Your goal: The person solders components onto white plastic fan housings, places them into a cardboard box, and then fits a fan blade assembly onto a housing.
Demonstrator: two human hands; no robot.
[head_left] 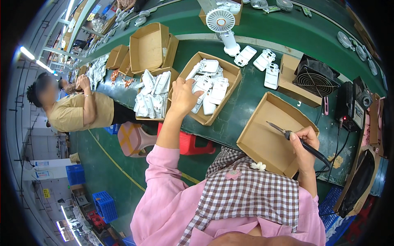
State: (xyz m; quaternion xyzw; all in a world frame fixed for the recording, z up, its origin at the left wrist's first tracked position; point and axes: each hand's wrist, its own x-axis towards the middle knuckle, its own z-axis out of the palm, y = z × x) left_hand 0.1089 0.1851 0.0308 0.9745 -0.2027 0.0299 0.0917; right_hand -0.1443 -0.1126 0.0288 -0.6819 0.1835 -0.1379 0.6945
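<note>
White fan-handle casings (218, 90), apparently being picked: left hand (184, 96), fingers parted; right hand (304, 147) clamped round soldering iron (315, 152); pinch likely needed next.

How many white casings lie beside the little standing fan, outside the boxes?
3: first casing nearest the white handheld fan, second casing to its right, third casing below that, beside a cardboard box.

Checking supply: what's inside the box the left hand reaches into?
White parts lie piled in the cardboard box. The left hand covers some; whatever lies beneath the top layer is hidden.
</note>
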